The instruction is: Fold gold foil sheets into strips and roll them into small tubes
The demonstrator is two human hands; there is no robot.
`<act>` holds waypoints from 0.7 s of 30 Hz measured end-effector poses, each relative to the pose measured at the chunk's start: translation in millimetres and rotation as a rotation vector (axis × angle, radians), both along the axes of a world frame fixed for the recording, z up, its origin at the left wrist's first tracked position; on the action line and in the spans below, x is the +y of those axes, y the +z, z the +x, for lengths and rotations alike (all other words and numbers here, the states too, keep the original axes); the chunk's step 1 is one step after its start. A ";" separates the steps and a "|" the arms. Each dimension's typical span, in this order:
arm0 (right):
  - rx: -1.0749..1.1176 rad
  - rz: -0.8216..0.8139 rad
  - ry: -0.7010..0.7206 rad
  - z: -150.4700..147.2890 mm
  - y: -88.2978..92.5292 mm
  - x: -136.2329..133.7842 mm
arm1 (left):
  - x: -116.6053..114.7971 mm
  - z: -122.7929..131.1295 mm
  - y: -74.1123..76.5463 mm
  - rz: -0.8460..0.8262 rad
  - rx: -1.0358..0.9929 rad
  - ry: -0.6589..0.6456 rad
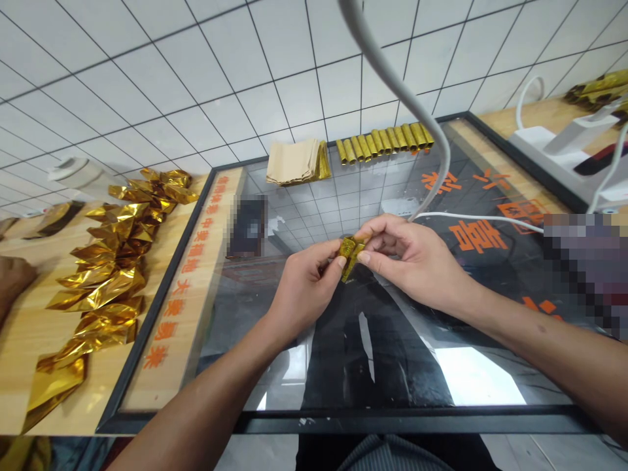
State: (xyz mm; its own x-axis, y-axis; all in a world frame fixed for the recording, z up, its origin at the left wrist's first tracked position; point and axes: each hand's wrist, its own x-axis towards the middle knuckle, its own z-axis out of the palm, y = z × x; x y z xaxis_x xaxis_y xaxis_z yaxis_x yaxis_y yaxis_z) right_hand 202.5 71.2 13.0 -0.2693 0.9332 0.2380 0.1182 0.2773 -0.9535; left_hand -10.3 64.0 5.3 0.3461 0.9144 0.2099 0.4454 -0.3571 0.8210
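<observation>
Over the middle of the glass-topped board, my left hand (314,278) pinches a small folded piece of gold foil paper (349,254) between thumb and fingers. On the other side of it, my right hand (405,255) grips the same piece with thumb and fingertips. The piece looks creased into a narrow, partly rolled shape; my fingertips cover some of it. Beyond my hands, a row of gold paper rolls (385,144) lies along the board's far edge. A stack of tan-backed gold paper sheets (294,162) sits left of that row.
A black-framed glass board (235,366) with orange characters covers the table. Folded gold foil shapes (112,261) lie in a line at left, near another person's hand (14,278). A grey flexible stalk (392,78) arches over the board. White power strip (554,157) and cables occupy the right.
</observation>
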 end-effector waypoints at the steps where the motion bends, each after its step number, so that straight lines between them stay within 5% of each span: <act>1: 0.001 0.004 -0.001 -0.1 0.2 -0.1 | -0.7 0.4 0.3 0.025 0.032 0.012; 14: 0.005 -0.004 0.008 -0.8 -1.6 -0.1 | -2.7 2.3 -5.2 0.035 -0.006 0.056; 21: -0.017 -0.001 -0.005 -0.8 0.5 -0.8 | -1.7 4.8 -1.0 -0.190 -0.253 0.015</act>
State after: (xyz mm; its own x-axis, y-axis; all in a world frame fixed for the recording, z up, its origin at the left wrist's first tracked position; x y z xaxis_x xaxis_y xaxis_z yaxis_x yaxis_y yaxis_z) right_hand 201.7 70.4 13.5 -0.2683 0.9349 0.2322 0.1360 0.2753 -0.9517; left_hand -5.5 62.3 4.3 0.2910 0.9501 0.1121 0.2230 -0.1813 0.9578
